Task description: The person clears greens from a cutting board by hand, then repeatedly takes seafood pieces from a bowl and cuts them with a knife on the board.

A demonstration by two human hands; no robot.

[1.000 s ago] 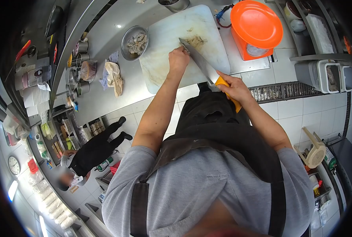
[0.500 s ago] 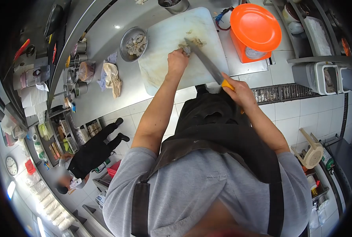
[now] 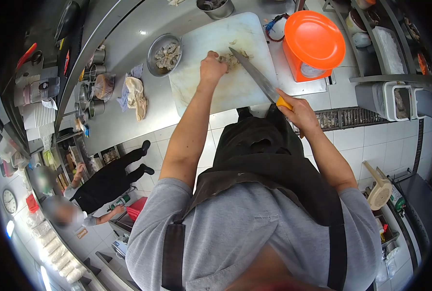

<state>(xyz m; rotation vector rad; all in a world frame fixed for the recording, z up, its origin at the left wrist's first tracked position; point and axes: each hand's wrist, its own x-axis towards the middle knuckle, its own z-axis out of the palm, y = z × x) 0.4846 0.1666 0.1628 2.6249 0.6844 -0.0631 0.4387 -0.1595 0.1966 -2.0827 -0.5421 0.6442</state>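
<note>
My right hand (image 3: pixel 299 112) is wrapped round the yellow handle of a large knife (image 3: pixel 257 76), whose blade slants over the white cutting board (image 3: pixel 196 92). The blade tip is beside small pale scraps (image 3: pixel 237 58) on the board. My left hand (image 3: pixel 213 69) is closed over the board, left of the knife tip; a small greyish piece shows at its fingers, too small to name. A metal bowl (image 3: pixel 164 55) of greyish, shrimp-like pieces stands at the board's left edge.
An orange scale (image 3: pixel 314 41) with a round tray stands right of the board. A metal pot (image 3: pixel 216 8) is at the back. Crumpled cloths (image 3: pixel 136 97) lie on the left of the steel counter. Another person (image 3: pixel 109 186) stands at the lower left near shelves.
My left hand has moved left, away from the knife. The blade has shifted slightly and lies apart from that hand. The other person has turned and spread their arms.
</note>
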